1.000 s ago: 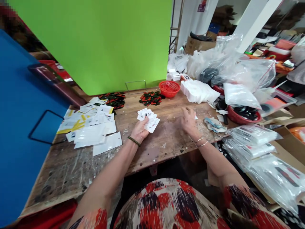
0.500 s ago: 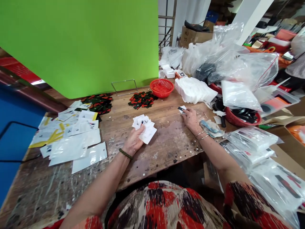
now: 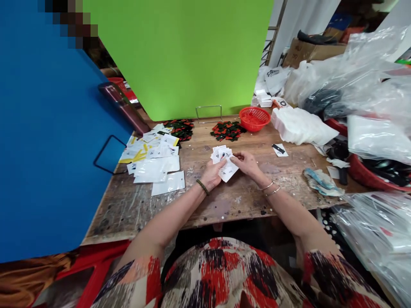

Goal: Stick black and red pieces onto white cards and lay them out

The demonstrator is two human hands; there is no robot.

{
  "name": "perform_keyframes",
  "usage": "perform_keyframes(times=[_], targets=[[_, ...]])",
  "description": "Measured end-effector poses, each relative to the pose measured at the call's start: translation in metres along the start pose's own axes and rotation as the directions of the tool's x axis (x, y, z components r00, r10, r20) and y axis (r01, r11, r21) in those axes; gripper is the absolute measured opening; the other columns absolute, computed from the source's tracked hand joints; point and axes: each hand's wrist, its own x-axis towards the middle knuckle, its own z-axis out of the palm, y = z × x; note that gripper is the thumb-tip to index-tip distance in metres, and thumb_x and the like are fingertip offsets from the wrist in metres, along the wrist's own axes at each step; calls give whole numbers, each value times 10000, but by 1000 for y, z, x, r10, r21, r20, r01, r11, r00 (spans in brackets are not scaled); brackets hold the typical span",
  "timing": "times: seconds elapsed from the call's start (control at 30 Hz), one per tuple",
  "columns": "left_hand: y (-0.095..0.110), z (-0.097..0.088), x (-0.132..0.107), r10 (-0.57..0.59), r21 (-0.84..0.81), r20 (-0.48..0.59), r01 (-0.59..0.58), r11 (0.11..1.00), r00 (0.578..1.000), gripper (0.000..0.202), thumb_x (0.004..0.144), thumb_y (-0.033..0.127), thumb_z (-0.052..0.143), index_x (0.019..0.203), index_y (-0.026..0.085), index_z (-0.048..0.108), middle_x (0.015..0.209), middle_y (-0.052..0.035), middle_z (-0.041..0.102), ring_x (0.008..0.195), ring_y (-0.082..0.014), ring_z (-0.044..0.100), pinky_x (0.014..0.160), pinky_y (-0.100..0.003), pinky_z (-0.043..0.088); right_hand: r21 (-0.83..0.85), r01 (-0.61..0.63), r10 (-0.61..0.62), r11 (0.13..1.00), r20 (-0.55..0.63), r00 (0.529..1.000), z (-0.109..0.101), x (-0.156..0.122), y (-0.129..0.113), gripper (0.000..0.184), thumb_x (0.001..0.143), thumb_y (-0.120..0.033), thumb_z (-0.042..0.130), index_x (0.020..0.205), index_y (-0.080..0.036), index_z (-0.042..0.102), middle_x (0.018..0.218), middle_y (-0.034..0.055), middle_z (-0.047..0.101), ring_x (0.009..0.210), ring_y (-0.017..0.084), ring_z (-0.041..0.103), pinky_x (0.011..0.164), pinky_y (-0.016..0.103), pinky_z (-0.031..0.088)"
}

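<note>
Cards (image 3: pixel 224 160) between both hands (image 3: pixel 212 174) (image 3: pixel 246 162)

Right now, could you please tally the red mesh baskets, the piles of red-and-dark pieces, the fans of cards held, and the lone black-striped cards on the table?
Red mesh basket: 1
Piles of red-and-dark pieces: 2
Fan of cards, in left hand: 1
Lone black-striped card: 1
Total: 5

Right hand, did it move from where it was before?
Yes. The right hand went left, away from the single card lying on the table, and now touches the fanned cards in the left hand.
</note>
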Motion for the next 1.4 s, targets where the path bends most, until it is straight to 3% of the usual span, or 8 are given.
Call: perform_keyframes(times=[0.13,0.27,0.4,0.5,0.67,0.83,0.97,1.4], targets=[[13,-10,5,39,-40,-43,-41,998,998,341,714,-55,759,985,146,708,968,-55,805,1007,-255,764,1073,-515,539,-501,115,-273,858,-256,927,-62,-40,16,411,898,-389,592,1216,-152,697,1282,188,656,1149,318,602,1004,504,476],[18,-14,7,1,-82,-70,-7,997,998,328,724,-74,733,972,139,707,1000,-68,804,1063,-274,751,1063,-527,546,-750,-356,-224,558,-549,805,-151,-122,80,431,893,-388,536,1174,-118,717,1337,265,567,1229,443,507,981,633,398],[17,-10,7,-13,-93,-44,8,996,999,337,709,-70,748,970,139,706,1037,-82,801,1089,-289,742,1053,-527,553,-660,-520,-99,543,-664,741,-185,-163,115,292,862,-372,529,851,-175,744,1128,236,630,1120,445,526,853,601,425],[15,-6,8,4,-70,-25,-6,998,1000,370,672,-52,790,973,146,706,1031,-81,803,1067,-295,749,1044,-541,553,-689,-445,-210,572,-648,732,-161,-134,90,275,838,-394,577,860,-168,731,1199,271,595,1190,462,477,928,637,389],[6,-3,12,54,-29,16,-53,998,998,455,569,-53,846,954,145,708,1005,-82,805,1029,-305,759,1045,-548,548,-364,38,-178,931,-359,916,-51,-29,12,407,751,-534,717,950,-179,710,1039,156,692,996,298,603,925,494,494],[6,-7,18,107,-56,-7,-108,993,994,431,558,-43,844,933,126,715,954,-86,806,1019,-312,760,1067,-536,535,239,-125,168,963,-167,972,26,27,-14,414,612,-559,805,675,-201,606,647,25,642,627,176,571,596,311,488],[12,-10,24,107,-52,-23,-108,993,994,426,577,-36,836,956,123,724,1055,-119,797,1115,-327,728,1073,-509,536,424,-138,215,895,-140,966,24,35,-3,377,624,-521,791,693,-209,591,625,-16,612,569,133,536,543,269,470],[8,9,35,110,51,-70,-106,993,991,458,486,-111,777,884,111,737,999,-119,804,1068,-370,739,1012,-565,570,254,-190,267,948,-314,911,-8,67,30,139,842,-376,552,837,-236,550,579,-12,544,550,178,549,505,302,506]])
